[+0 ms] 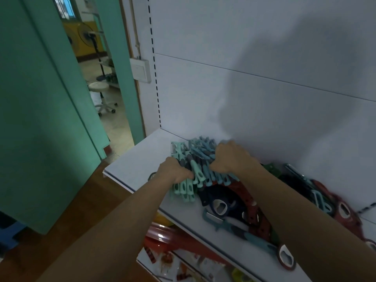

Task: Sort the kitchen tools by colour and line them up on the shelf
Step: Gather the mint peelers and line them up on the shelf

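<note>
Fingers of the left hand [175, 172] and right hand [230, 157] curl into the teal tools [200, 166] from either side, tips buried among the handles. The bunch lies on the shelf [132, 165], left end. Right of it, the red tools [254, 208] are blurred and partly hidden under the right forearm.

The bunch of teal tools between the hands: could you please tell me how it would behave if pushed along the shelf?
It would probably slide easily, as the shelf looks smooth. The teal tools are many separate pieces, so they would likely splay unless the left hand and right hand squeeze both ends. Each looks stiff, probably light.
</note>
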